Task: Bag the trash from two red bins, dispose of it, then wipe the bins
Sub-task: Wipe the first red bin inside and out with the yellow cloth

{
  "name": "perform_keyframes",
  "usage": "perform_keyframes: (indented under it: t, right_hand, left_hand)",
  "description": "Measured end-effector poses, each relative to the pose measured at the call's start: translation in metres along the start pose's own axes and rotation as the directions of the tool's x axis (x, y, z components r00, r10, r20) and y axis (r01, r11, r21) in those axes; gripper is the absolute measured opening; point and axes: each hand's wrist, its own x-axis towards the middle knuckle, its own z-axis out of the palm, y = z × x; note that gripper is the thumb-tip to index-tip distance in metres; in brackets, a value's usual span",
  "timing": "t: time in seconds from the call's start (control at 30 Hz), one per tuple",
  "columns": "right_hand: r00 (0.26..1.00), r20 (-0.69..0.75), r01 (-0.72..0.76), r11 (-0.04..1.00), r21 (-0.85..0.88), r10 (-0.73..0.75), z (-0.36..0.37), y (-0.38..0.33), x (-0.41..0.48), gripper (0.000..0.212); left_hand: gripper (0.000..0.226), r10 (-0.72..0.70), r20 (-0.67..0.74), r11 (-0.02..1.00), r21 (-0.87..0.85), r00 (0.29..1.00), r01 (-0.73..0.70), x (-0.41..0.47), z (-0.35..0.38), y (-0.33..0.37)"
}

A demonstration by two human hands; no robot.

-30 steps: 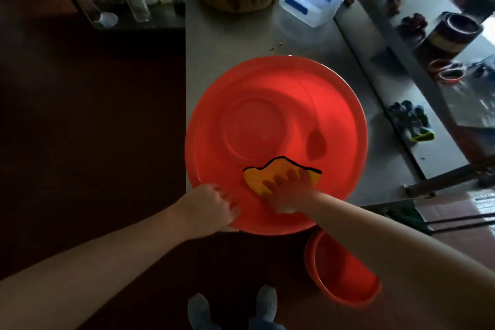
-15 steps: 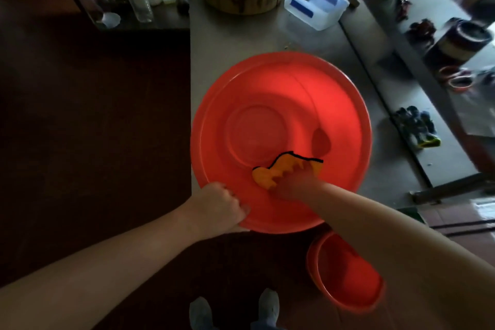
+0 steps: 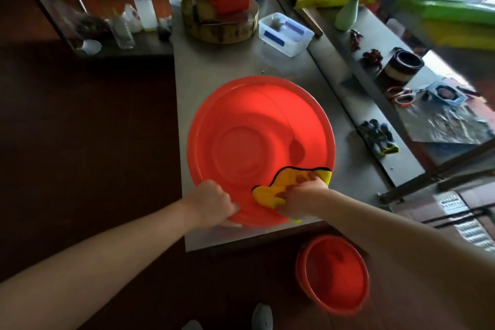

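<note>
The person is standing at the near end of the steel worktop [image 3: 214, 69], wiping the large red bin [image 3: 241, 115], which is sitting close to the near edge, probably so both arms can reach inside. The left hand [image 3: 211, 202] is gripping the bin's near rim, fingers curled over it, seemingly bracing it against the rubbing. The right hand [image 3: 300, 199] is pressing a yellow cloth [image 3: 270, 190] onto the near right inner wall, fingers bent into the bunched fabric. A smaller red bin [image 3: 334, 276] is waiting on the floor, near right.
</note>
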Motion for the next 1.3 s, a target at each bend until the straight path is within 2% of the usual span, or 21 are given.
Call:
perform_keyframes:
  t: [0.13,0.2,0.27,0.37,0.43,0.5,0.57,0.67,0.73,0.9,1.07,1.3]
  right_hand:
    - [0.995,-0.094,0.029,0.996,0.089,-0.021,-0.012,0.013,0.014,0.056]
    - [0.997,-0.078,-0.018,1.000,0.018,0.019,-0.017,0.010,0.024,0.046]
    - [0.991,-0.104,-0.091,0.992,-0.088,0.081,-0.021,0.003,0.030,0.047]
    - [0.980,-0.163,-0.140,0.982,-0.130,0.118,-0.026,-0.002,0.035,0.043]
    - [0.978,-0.195,-0.100,0.983,-0.156,0.068,-0.030,0.004,0.037,0.053]
    - [0.966,-0.260,-0.022,0.997,-0.072,0.003,-0.037,0.012,0.038,0.072]
    - [0.940,-0.337,0.058,0.998,0.007,-0.052,-0.042,0.019,0.034,0.063]
    - [0.905,-0.410,0.156,0.985,0.079,-0.111,-0.054,0.026,0.031,0.030]
    - [0.888,-0.438,0.200,0.976,0.090,-0.141,-0.062,0.026,0.031,0.026]
    - [0.907,-0.390,0.226,0.965,0.135,-0.157,-0.078,0.016,0.034,0.027]
    - [0.917,-0.370,0.205,0.972,0.113,-0.150,-0.087,0.005,0.051,0.032]
    - [0.915,-0.401,0.125,0.973,0.196,-0.036,-0.113,-0.005,0.079,0.029]
  left_hand:
    - [0.068,0.024,-0.005,1.000,-0.014,1.000,-0.024,-0.004,-0.014,-0.009]
    - [0.065,0.014,0.011,0.999,-0.029,1.000,-0.013,-0.005,-0.020,-0.007]
    - [0.063,-0.016,0.033,0.999,-0.034,0.999,0.018,-0.004,-0.026,-0.005]
    - [0.062,-0.074,0.044,0.996,-0.042,0.996,0.076,0.000,-0.036,-0.007]
    - [0.061,-0.101,0.046,0.993,-0.054,0.994,0.103,0.002,-0.041,-0.010]
    - [0.061,-0.118,0.038,0.990,-0.069,0.992,0.121,0.004,-0.043,-0.011]
    - [0.065,-0.145,0.056,0.985,-0.086,0.988,0.150,0.005,-0.045,-0.014]
    - [0.070,-0.202,0.111,0.967,-0.134,0.973,0.216,0.006,-0.044,-0.019]
    - [0.069,-0.243,0.138,0.948,-0.175,0.960,0.265,0.005,-0.042,-0.020]
    - [0.072,-0.281,0.161,0.918,-0.241,0.946,0.314,0.002,-0.035,-0.022]
    - [0.081,-0.300,0.040,0.864,-0.412,0.953,0.289,-0.004,-0.033,-0.041]
    - [0.064,-0.357,-0.029,0.886,-0.328,0.934,0.328,-0.014,-0.033,-0.133]
